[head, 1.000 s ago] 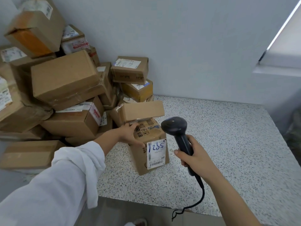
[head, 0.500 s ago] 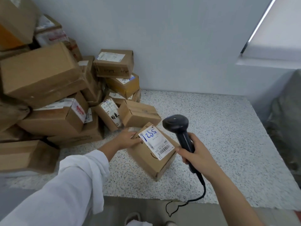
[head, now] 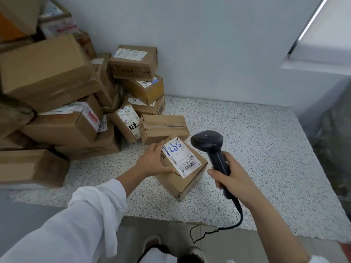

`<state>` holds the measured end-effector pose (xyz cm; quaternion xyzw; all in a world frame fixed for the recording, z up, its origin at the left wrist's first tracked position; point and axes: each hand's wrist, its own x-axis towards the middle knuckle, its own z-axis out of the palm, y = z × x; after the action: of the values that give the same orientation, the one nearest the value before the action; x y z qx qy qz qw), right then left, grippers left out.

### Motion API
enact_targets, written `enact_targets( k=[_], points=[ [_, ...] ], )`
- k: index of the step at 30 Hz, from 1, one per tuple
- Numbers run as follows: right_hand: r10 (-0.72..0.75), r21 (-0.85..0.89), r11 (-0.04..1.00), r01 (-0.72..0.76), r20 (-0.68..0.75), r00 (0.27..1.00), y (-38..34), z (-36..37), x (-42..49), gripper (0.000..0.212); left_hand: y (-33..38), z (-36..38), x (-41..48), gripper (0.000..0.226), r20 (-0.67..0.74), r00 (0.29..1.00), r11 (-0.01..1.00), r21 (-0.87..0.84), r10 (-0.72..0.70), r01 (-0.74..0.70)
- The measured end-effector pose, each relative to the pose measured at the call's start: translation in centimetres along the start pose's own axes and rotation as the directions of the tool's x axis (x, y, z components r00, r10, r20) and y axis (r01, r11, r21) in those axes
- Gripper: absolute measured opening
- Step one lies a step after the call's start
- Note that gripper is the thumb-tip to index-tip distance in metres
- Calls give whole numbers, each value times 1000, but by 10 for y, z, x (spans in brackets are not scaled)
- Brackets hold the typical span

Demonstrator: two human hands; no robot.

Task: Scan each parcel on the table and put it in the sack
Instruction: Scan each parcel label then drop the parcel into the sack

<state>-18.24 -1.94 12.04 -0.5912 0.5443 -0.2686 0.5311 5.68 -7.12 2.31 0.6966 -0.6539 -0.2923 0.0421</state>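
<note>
Centrally, the left hand [head: 153, 162] grasps the parcel [head: 187, 182] at its left end, with the thumb laid along the near upper edge and the fingers curled over the far side. A white sleeve [head: 79, 221] covers the forearm down to the wrist. The parcel is a small brown carton held tilted, its lowest corner meeting the speckled table [head: 262, 141] near the front edge. Its upturned face carries a white label [head: 180, 158] with printed barcodes and blue handwritten digits. To the right, the right hand [head: 234, 180] is clenched around the handle of a black scanner [head: 216, 154], forearm bare. The scanner stands nearly upright, and its rounded head lies just beside the far right corner of the parcel, level with the top of the label. A black cable [head: 240, 215] leaves the base of the handle, passes the table's front edge and loops toward the floor. Directly behind the parcel, and touching or nearly touching it, lies a small carton [head: 163, 128] sealed with tape. Further left, a heap of cartons [head: 49, 76] of mixed sizes, several bearing labels, is stacked against the pale wall [head: 209, 44] and fills the table's left corner. At the right edge a grey mass [head: 334, 149] stands beside the table, too blurred to identify. Below the table front, the person's shoes [head: 152, 243] are partly visible.
</note>
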Motion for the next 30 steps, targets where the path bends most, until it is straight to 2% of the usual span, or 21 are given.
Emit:
enact_targets(
  k=[3,5,9,15,18,30],
  points=[
    [-3,-32,999,4,14,1000,1,-4,-5,29,-1,11,-13,137,72,997,996,81,-28,22],
    [-8,-45,999,9,38,999,1,-9,-12,29,3,18,-20,140,55,997,996,63,-62,59],
    [14,-63,998,-8,97,995,4,-22,-28,21,14,27,-30,136,-36,996,996,-19,-87,86],
    [44,-170,985,-13,181,983,15,-42,-47,17,15,31,-31,133,-92,989,992,-71,-115,109],
    [48,-180,984,-14,188,981,19,-47,-55,17,13,34,-32,130,-107,985,985,-122,-137,123],
    [82,-185,982,-38,239,967,28,-51,-58,14,14,35,-32,128,-107,981,983,-110,-159,148]
  ],
)
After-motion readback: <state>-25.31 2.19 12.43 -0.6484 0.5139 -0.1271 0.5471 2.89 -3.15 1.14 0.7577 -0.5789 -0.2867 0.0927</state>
